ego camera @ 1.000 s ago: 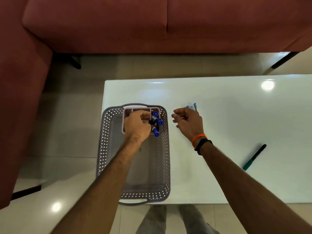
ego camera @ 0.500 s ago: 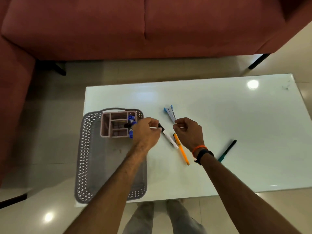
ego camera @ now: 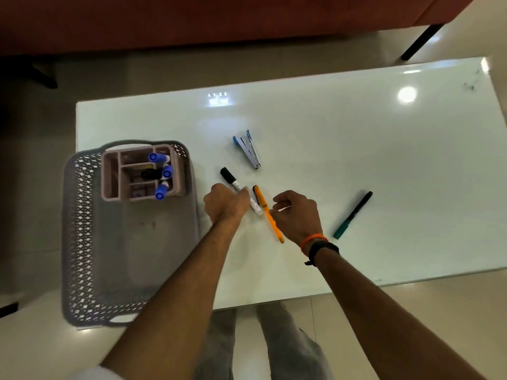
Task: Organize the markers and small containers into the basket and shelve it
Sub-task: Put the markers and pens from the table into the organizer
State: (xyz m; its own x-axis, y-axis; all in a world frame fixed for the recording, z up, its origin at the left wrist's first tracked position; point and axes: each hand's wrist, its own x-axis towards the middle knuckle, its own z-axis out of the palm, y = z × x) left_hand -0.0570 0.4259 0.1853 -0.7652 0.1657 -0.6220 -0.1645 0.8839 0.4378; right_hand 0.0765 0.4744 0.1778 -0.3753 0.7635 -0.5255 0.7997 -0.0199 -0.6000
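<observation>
A grey perforated basket (ego camera: 82, 229) sits at the table's left end. A pink divided organizer (ego camera: 109, 174) stands in its far part, holding three blue-capped markers (ego camera: 167, 171) and a black item (ego camera: 149, 174). My left hand (ego camera: 226, 204) is just right of the basket and grips the white barrel of a black-capped marker (ego camera: 229, 176) lying on the table. Beside that marker lies an orange pen (ego camera: 274, 224). My right hand (ego camera: 297, 215) hovers over it with loosely curled fingers, its fingertips at the pen's middle. A dark green pen (ego camera: 352, 215) lies further right.
A blue and silver stapler (ego camera: 248, 150) lies on the white glossy table (ego camera: 356, 133) beyond the pens. A red sofa (ego camera: 192, 17) runs along the far side, with a dark leg (ego camera: 422, 42) at the right. My legs stand at the near table edge.
My left hand left the organizer in the basket and moved right to the black-capped marker. My right hand stayed over the pens. The view shifted right, revealing more table.
</observation>
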